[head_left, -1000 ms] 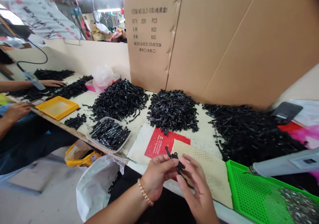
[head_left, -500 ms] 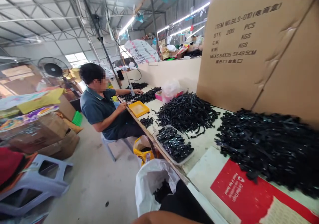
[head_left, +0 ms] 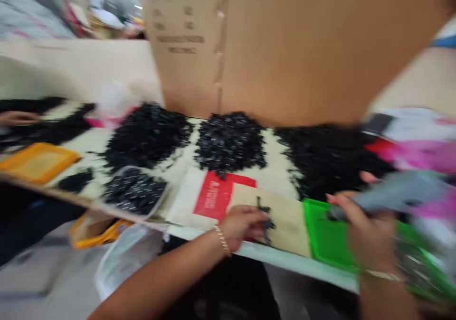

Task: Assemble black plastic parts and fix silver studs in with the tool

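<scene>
My left hand (head_left: 240,226) is over a tan cardboard sheet (head_left: 290,222) at the table's front edge. Its fingers are closed on small dark strip-like pieces (head_left: 268,211); blur hides their exact shape. My right hand (head_left: 372,237) is wrapped round a grey electric screwdriver (head_left: 399,194), whose dark tip points left above a green tray (head_left: 326,246). Beyond the hands lie a pile of shiny black pieces (head_left: 231,142) and a larger dark pile (head_left: 329,156) to the right. A red-and-white printed sheet (head_left: 210,194) lies partly under the tan one.
A big cardboard box (head_left: 285,49) stands behind the piles. Leftward are another black pile (head_left: 146,137), a clear tub (head_left: 162,199) of pieces, a yellow tray (head_left: 39,161) and a co-worker's hand (head_left: 19,118). A white bag (head_left: 121,258) hangs below the edge. Pink plastic (head_left: 423,154) lies right.
The view has swung right, from the seated co-worker to the table in front of me. Both my hands now show, the right one with the electric screwdriver.
</scene>
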A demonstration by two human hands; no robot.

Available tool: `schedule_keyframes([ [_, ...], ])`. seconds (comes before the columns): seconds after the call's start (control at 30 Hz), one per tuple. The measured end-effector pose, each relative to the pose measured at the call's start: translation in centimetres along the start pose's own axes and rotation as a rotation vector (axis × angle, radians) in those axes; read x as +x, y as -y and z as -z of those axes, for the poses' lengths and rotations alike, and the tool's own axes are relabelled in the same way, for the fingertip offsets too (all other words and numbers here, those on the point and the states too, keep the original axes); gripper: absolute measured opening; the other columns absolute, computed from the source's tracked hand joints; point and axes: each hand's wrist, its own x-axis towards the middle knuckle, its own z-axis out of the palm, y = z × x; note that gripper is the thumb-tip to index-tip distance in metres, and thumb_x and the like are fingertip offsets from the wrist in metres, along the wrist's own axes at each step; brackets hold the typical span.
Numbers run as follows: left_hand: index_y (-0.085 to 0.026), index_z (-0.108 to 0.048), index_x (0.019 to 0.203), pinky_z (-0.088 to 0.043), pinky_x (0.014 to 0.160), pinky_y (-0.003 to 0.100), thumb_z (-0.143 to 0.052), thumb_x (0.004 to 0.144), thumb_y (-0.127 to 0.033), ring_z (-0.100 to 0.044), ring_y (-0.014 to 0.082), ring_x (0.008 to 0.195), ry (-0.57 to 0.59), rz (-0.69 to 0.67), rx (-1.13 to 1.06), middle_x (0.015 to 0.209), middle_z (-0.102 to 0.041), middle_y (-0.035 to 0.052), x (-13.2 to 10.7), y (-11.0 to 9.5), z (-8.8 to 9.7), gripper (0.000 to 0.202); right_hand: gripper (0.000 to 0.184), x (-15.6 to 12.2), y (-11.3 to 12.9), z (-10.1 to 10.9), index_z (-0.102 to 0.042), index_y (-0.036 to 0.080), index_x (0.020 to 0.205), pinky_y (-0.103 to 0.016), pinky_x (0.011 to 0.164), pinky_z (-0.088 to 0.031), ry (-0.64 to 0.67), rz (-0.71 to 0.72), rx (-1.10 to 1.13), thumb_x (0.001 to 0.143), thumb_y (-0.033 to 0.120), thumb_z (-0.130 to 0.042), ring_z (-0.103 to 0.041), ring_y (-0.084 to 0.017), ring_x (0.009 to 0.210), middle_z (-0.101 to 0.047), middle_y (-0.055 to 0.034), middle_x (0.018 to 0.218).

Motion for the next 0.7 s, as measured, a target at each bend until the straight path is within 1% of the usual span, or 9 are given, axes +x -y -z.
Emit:
schedule_keyframes([
  [0.03, -0.009, -0.068, 0.073, -0.055, 0.052, 0.02, -0.08, 0.06, -0.015, -0.065, 0.0143, 0.058, 0.0, 0.008, 0.043, 0.074, -0.07, 0.0097, -0.1, -0.4, 0.1, 0.019, 0.066, 0.1, 0.3, 1.9, -0.056, 0.018, 0.114, -0.027, 0.055, -0.047, 0.008, -0.02, -0.014, 0.062, 0.047, -0.083, -0.054, -0.016, 0.056, -0.059, 0.0002, 0.068],
  [0.07, -0.009, -0.068, 0.075, -0.055, 0.052, 0.021, -0.079, 0.064, -0.015, -0.065, 0.0139, 0.058, 0.008, 0.032, 0.082, 0.074, -0.07, 0.0093, 0.0, -0.8, 0.1, 0.017, 0.065, 0.2, 0.4, 3.1, -0.055, 0.019, 0.113, -0.026, 0.05, -0.044, -0.031, -0.019, 0.009, 0.061, 0.048, -0.082, -0.051, -0.015, 0.052, -0.058, 0.0014, 0.064],
  [0.1, -0.009, -0.068, 0.076, -0.055, 0.053, 0.02, -0.076, 0.067, -0.013, -0.065, 0.0134, 0.058, 0.015, 0.057, 0.113, 0.075, -0.07, 0.0089, 0.1, -1.1, -0.1, 0.013, 0.059, 0.4, 0.3, 3.8, -0.055, 0.019, 0.111, -0.024, 0.047, -0.041, -0.067, -0.022, 0.039, 0.065, 0.047, -0.078, -0.049, -0.013, 0.048, -0.056, 0.0032, 0.06],
  [0.13, -0.008, -0.068, 0.075, -0.055, 0.053, 0.019, -0.074, 0.07, -0.011, -0.065, 0.0129, 0.06, 0.006, 0.061, 0.137, 0.076, -0.07, 0.0087, 0.3, -1.3, -0.4, 0.008, 0.052, 0.7, 0.0, 4.1, -0.056, 0.019, 0.11, -0.023, 0.045, -0.039, -0.098, -0.017, 0.076, 0.07, 0.045, -0.075, -0.045, -0.012, 0.045, -0.052, 0.0051, 0.056],
  [0.2, -0.007, -0.068, 0.074, -0.054, 0.052, 0.017, -0.07, 0.073, -0.006, -0.065, 0.0118, 0.06, -0.01, 0.061, 0.178, 0.074, -0.07, 0.0081, 0.7, -1.5, -1.4, 0.003, 0.044, 1.3, -0.9, 4.3, -0.057, 0.018, 0.107, -0.021, 0.043, -0.036, -0.117, -0.005, 0.168, 0.073, 0.042, -0.073, -0.041, -0.01, 0.042, -0.047, 0.0076, 0.05],
  [0.33, -0.007, -0.067, 0.071, -0.054, 0.052, 0.017, -0.067, 0.075, -0.002, -0.066, 0.013, 0.062, 0.001, 0.044, 0.22, 0.072, -0.069, 0.0081, 1.8, -0.9, -3.9, 0.006, 0.038, 1.9, -2.3, 4.9, -0.059, 0.017, 0.099, -0.02, 0.042, -0.035, -0.108, -0.004, 0.263, 0.074, 0.042, -0.073, -0.037, -0.009, 0.039, -0.041, 0.0091, 0.046],
  [0.4, -0.006, -0.066, 0.07, -0.055, 0.052, 0.018, -0.066, 0.076, -0.001, -0.067, 0.0141, 0.062, 0.016, 0.052, 0.247, 0.072, -0.069, 0.0089, 2.7, -0.5, -4.5, 0.007, 0.036, 1.8, -2.6, 5.6, -0.059, 0.017, 0.095, -0.019, 0.042, -0.035, -0.108, -0.015, 0.262, 0.073, 0.042, -0.073, -0.037, -0.009, 0.039, -0.041, 0.0089, 0.046],
  [0.53, -0.006, -0.066, 0.07, -0.054, 0.049, 0.018, -0.068, 0.073, -0.001, -0.066, 0.0143, 0.061, 0.018, 0.07, 0.323, 0.072, -0.069, 0.0095, 4.1, 0.1, -4.4, 0.006, 0.033, 1.1, -3.3, 6.7, -0.059, 0.018, 0.093, -0.019, 0.042, -0.034, -0.117, -0.053, 0.283, 0.075, 0.042, -0.073, -0.037, -0.008, 0.04, -0.041, 0.0086, 0.047],
  [0.7, -0.006, -0.066, 0.07, -0.055, 0.051, 0.019, -0.071, 0.071, -0.001, -0.066, 0.0137, 0.06, 0.018, 0.086, 0.355, 0.071, -0.069, 0.0087, 4.0, 0.1, -4.1, 0.007, 0.03, 0.0, -3.6, 6.8, -0.059, 0.019, 0.093, -0.019, 0.043, -0.035, -0.108, -0.054, 0.307, 0.078, 0.041, -0.071, -0.037, -0.008, 0.04, -0.04, 0.0085, 0.047],
])
